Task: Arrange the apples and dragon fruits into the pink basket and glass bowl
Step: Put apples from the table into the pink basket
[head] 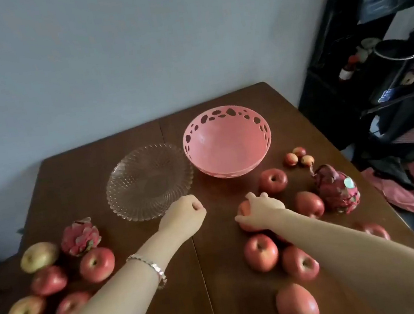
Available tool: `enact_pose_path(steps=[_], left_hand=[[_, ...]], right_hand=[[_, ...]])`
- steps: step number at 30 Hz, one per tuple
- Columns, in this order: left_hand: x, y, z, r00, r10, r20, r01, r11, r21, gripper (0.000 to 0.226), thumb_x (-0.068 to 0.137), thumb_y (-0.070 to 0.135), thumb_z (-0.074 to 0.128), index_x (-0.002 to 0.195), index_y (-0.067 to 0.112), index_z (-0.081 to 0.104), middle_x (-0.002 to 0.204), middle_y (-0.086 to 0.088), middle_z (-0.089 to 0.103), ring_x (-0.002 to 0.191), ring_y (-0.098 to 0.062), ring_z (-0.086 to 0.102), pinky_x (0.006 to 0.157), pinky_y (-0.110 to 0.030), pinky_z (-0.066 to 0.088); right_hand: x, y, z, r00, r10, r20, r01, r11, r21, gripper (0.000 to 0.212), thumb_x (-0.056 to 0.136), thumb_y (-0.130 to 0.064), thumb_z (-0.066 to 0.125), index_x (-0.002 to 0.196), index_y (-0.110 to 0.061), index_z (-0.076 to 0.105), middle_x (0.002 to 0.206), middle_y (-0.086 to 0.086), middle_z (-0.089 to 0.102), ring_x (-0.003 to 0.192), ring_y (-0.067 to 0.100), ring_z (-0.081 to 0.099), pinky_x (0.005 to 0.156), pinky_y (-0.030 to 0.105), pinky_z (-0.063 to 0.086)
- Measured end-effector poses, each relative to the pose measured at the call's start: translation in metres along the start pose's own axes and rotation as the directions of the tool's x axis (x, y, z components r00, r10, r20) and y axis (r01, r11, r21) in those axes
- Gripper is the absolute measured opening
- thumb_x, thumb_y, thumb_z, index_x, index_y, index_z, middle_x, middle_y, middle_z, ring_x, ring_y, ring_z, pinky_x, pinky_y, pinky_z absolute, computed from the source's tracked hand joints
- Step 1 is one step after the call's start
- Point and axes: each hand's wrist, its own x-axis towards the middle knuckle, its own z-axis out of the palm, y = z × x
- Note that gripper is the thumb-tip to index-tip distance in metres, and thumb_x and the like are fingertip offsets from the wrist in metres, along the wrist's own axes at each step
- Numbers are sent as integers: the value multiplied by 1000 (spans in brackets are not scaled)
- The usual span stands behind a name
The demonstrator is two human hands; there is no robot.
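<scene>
The pink basket [228, 145] stands at the table's far middle with nothing in it. To its left lies the glass bowl [148, 181], also holding nothing. My right hand [263, 208] is closed over a red apple [244, 212] just in front of the basket. My left hand [185, 215] is a loose fist with nothing in it, at the glass bowl's near edge. Several apples lie at the left [97, 264] and at the right [260, 251]. One dragon fruit [80, 237] lies on the left, another dragon fruit [336, 189] on the right.
Three small red fruits [299, 158] lie right of the basket. The brown wooden table [138, 246] meets a blue wall behind. A black shelf unit [378, 58] with clutter stands beyond the right edge, and a pink cloth [407, 190] lies on the floor there.
</scene>
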Motion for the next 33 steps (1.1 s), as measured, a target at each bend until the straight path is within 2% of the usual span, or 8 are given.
enact_pose_path(steps=[4,8,13,16,19,22,28,33], left_hand=[[28,8,7,987,-161,-23,138,904,-404,21,90,14,47,109,12,56,84,-2,66,72,-14,67,73,-34,57],[66,27,6,946,-307,104,281,616,-736,37,93,15,48,128,2,46,102,-14,60,79,-24,65,69,-31,54],[130,49,7,882,-419,216,386,379,-841,46,90,35,54,127,8,46,114,-18,57,80,-32,67,68,-36,58],[150,48,16,875,-370,313,425,274,-863,37,92,22,48,127,9,44,124,-22,57,75,-37,65,57,-41,57],[157,41,26,898,-353,264,369,276,-887,40,91,-4,36,127,8,48,124,-22,59,78,-37,64,47,-37,56],[148,41,19,908,-383,169,296,303,-906,38,91,-3,39,125,8,51,116,-20,63,72,-34,67,47,-35,59],[90,5,-34,943,-313,-114,96,584,-806,42,91,-2,32,127,14,46,118,-14,61,82,-33,68,51,-34,60],[20,-52,-67,906,-359,-224,105,703,-704,38,91,1,32,122,13,50,102,-13,60,65,-26,64,42,-29,57]], right_hand=[[13,-3,8,996,84,8,-84,996,9,70,79,-57,56,135,-19,37,130,13,49,116,32,54,89,37,46],[18,-1,-2,998,61,12,-62,988,138,66,74,-51,61,131,-25,41,125,12,47,114,34,53,91,39,46],[10,8,-49,989,-95,-109,132,906,403,56,72,-43,66,123,-31,48,108,5,45,93,22,53,75,25,46],[8,16,-70,987,-75,-144,138,855,499,61,62,-50,65,119,-32,51,110,3,50,91,17,52,66,20,40],[8,22,-77,984,-40,-176,138,795,591,60,47,-56,57,105,-39,51,110,4,58,94,17,58,73,24,45],[0,23,-85,967,-65,-248,206,774,599,51,53,-47,63,102,-40,50,108,5,59,89,13,58,71,18,42],[-33,-5,-108,894,-209,-395,412,731,545,53,67,-27,76,116,-29,55,114,0,56,102,15,55,85,23,43],[-67,-51,-102,932,-257,-257,363,666,651,60,59,-38,70,116,-22,57,99,-7,59,85,7,58,73,17,49]])
